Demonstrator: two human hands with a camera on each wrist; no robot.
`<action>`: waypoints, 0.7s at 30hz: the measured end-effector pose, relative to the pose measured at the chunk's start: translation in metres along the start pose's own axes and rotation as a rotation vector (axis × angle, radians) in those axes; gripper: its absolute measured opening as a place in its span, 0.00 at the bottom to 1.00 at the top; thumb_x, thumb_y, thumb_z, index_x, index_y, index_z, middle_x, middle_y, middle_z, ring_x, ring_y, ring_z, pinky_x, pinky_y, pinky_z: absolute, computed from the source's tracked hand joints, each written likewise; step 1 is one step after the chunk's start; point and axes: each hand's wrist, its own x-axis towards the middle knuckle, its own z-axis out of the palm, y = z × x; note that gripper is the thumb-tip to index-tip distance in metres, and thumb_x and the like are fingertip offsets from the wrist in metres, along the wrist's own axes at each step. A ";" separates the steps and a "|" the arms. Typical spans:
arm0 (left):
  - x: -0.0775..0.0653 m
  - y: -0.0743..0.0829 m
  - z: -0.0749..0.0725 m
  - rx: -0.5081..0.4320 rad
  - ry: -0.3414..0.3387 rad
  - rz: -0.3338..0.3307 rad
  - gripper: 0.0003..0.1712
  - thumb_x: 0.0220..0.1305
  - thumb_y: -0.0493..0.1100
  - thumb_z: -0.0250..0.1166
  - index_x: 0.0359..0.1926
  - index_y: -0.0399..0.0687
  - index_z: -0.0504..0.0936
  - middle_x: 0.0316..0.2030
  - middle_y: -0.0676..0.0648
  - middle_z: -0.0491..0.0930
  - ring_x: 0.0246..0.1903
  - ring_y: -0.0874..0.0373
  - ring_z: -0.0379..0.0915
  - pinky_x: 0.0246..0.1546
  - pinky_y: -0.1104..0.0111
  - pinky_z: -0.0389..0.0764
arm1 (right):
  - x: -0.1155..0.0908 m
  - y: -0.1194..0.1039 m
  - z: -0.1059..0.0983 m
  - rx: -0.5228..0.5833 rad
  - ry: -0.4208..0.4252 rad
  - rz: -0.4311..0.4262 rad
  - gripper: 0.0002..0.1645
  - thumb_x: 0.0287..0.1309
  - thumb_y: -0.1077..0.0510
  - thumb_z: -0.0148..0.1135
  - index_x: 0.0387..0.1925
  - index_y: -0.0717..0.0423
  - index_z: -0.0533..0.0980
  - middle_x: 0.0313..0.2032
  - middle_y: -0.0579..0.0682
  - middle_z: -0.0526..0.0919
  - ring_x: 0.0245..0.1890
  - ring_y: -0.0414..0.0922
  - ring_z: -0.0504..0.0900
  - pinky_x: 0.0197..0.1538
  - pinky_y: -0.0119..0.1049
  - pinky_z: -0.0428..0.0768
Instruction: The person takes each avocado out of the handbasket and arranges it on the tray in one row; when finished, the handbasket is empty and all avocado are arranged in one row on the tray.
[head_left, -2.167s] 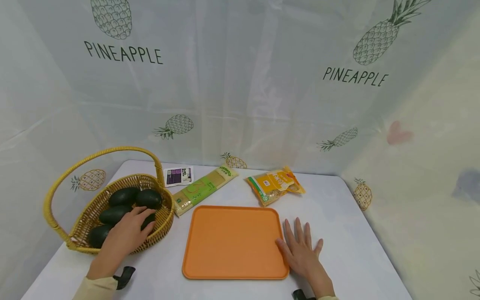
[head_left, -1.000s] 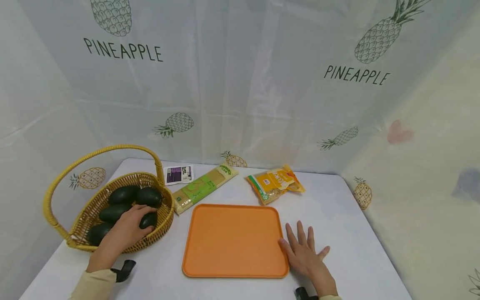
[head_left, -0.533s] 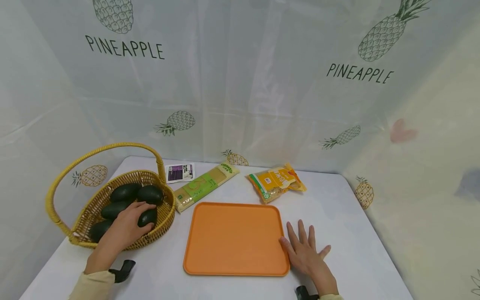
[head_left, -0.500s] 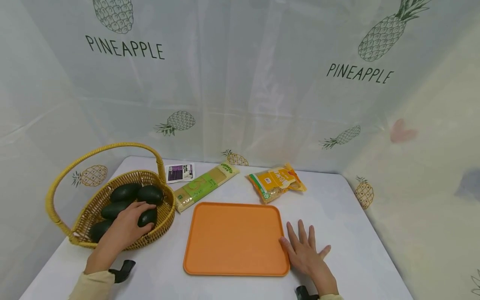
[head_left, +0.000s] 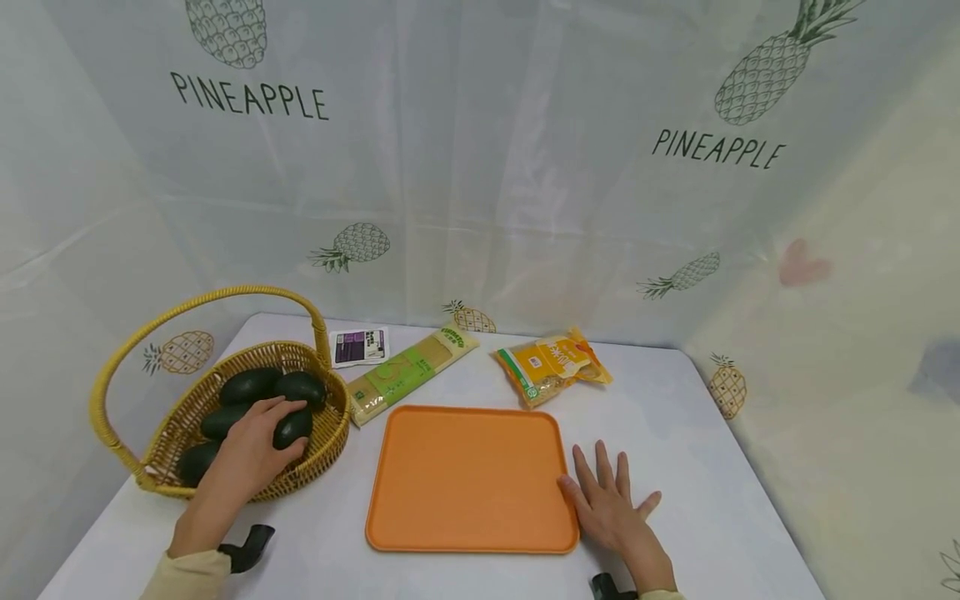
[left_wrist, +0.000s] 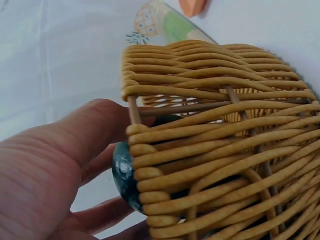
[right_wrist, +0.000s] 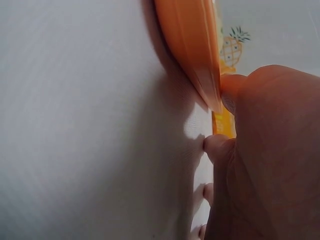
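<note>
My left hand (head_left: 246, 452) reaches into the yellow wicker basket (head_left: 335, 447) and grips a dark green avocado (head_left: 294, 428), thumb on the near side and fingers over the far side. In the left wrist view, the basket's woven wall (left_wrist: 215, 160) hides most of that avocado (left_wrist: 123, 172). Several other avocados (head_left: 250, 387) lie in the basket to the left and behind. My right hand (head_left: 611, 510) rests flat on the table with fingers spread. Its thumb touches the right edge of the orange tray (head_left: 472, 479); the right wrist view shows the thumb on the tray's rim (right_wrist: 212, 75).
Behind the tray lie a green-and-yellow noodle packet (head_left: 411, 373) and an orange bag of grain (head_left: 553, 367). A small white-and-purple packet (head_left: 360, 347) is at the back left. The basket's tall handle (head_left: 217, 293) arches over it. A patterned curtain (head_left: 480, 167) hangs behind the table.
My left fingers have settled round the avocado, which has shifted slightly up and to the left and shows more. My right hand moved a little right earlier, then stayed put.
</note>
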 end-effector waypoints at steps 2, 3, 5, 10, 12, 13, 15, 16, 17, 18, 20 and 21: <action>0.000 0.001 -0.001 -0.001 0.007 -0.004 0.32 0.64 0.39 0.75 0.68 0.35 0.79 0.69 0.20 0.69 0.67 0.18 0.67 0.62 0.24 0.71 | 0.000 0.000 0.000 0.004 -0.001 -0.001 0.54 0.75 0.19 0.37 0.87 0.45 0.48 0.86 0.62 0.29 0.83 0.74 0.21 0.57 0.81 0.02; -0.001 0.002 -0.001 -0.003 0.010 -0.005 0.33 0.64 0.39 0.75 0.68 0.35 0.79 0.70 0.20 0.69 0.67 0.18 0.67 0.62 0.24 0.72 | 0.000 0.000 0.000 0.004 -0.001 -0.002 0.54 0.75 0.19 0.37 0.87 0.45 0.48 0.86 0.62 0.29 0.83 0.74 0.21 0.56 0.81 0.02; -0.001 0.004 -0.002 -0.008 0.014 -0.004 0.33 0.64 0.40 0.75 0.68 0.36 0.79 0.70 0.21 0.69 0.67 0.18 0.67 0.62 0.23 0.72 | -0.001 0.001 0.000 0.007 -0.001 -0.002 0.54 0.74 0.19 0.37 0.87 0.45 0.48 0.86 0.62 0.29 0.83 0.74 0.21 0.56 0.80 0.01; -0.003 0.006 -0.002 -0.027 0.021 0.012 0.33 0.64 0.40 0.75 0.69 0.37 0.79 0.70 0.22 0.69 0.67 0.18 0.67 0.62 0.24 0.73 | -0.002 0.001 0.000 0.011 -0.002 0.001 0.54 0.74 0.19 0.37 0.87 0.44 0.48 0.87 0.62 0.31 0.83 0.73 0.21 0.57 0.81 0.02; -0.003 0.007 -0.002 -0.032 0.027 0.018 0.34 0.64 0.40 0.75 0.69 0.37 0.78 0.70 0.22 0.69 0.68 0.19 0.67 0.62 0.25 0.73 | -0.002 0.001 0.000 0.011 0.000 0.002 0.54 0.74 0.19 0.38 0.87 0.44 0.48 0.87 0.62 0.31 0.83 0.73 0.21 0.57 0.82 0.03; -0.003 0.007 -0.002 -0.035 0.030 0.021 0.33 0.64 0.40 0.75 0.69 0.37 0.79 0.70 0.22 0.69 0.68 0.19 0.67 0.62 0.25 0.73 | -0.002 0.001 0.000 0.012 0.002 0.000 0.54 0.74 0.19 0.38 0.87 0.44 0.48 0.87 0.62 0.31 0.83 0.73 0.21 0.57 0.82 0.03; -0.003 0.008 -0.002 -0.039 0.036 0.026 0.33 0.64 0.40 0.76 0.69 0.37 0.79 0.70 0.22 0.69 0.68 0.19 0.67 0.61 0.25 0.73 | -0.003 0.001 0.000 0.013 0.004 -0.001 0.54 0.75 0.20 0.38 0.87 0.45 0.48 0.87 0.62 0.31 0.83 0.73 0.21 0.57 0.81 0.02; -0.004 0.009 -0.002 -0.039 0.039 0.028 0.33 0.64 0.40 0.76 0.69 0.37 0.79 0.70 0.22 0.69 0.67 0.19 0.67 0.61 0.25 0.74 | -0.003 0.001 0.000 0.014 0.002 0.000 0.54 0.75 0.19 0.37 0.87 0.44 0.48 0.87 0.62 0.31 0.83 0.73 0.21 0.57 0.81 0.02; -0.004 0.009 -0.002 -0.042 0.039 0.030 0.33 0.64 0.40 0.76 0.69 0.38 0.79 0.71 0.22 0.69 0.67 0.18 0.67 0.61 0.25 0.74 | -0.003 0.001 0.000 0.016 0.005 -0.001 0.54 0.75 0.19 0.37 0.87 0.45 0.48 0.87 0.62 0.31 0.83 0.73 0.21 0.57 0.80 0.01; -0.004 0.010 -0.002 -0.043 0.039 0.029 0.34 0.65 0.41 0.76 0.69 0.38 0.79 0.71 0.22 0.69 0.67 0.18 0.68 0.61 0.25 0.74 | -0.002 0.001 0.000 0.016 0.004 0.000 0.53 0.75 0.19 0.37 0.87 0.44 0.48 0.87 0.61 0.30 0.83 0.73 0.21 0.57 0.80 0.01; -0.005 0.011 -0.002 -0.047 0.041 0.028 0.34 0.65 0.41 0.76 0.70 0.38 0.78 0.71 0.23 0.69 0.67 0.18 0.68 0.61 0.25 0.74 | -0.002 0.001 0.000 0.017 0.005 -0.001 0.54 0.74 0.19 0.36 0.87 0.44 0.48 0.86 0.61 0.30 0.83 0.73 0.21 0.56 0.79 0.00; -0.005 0.012 -0.002 -0.048 0.041 0.025 0.34 0.65 0.41 0.76 0.70 0.38 0.78 0.71 0.23 0.69 0.67 0.18 0.68 0.61 0.25 0.74 | -0.002 0.001 0.000 0.018 0.007 -0.002 0.54 0.74 0.19 0.36 0.87 0.44 0.48 0.86 0.61 0.30 0.83 0.73 0.21 0.56 0.79 0.00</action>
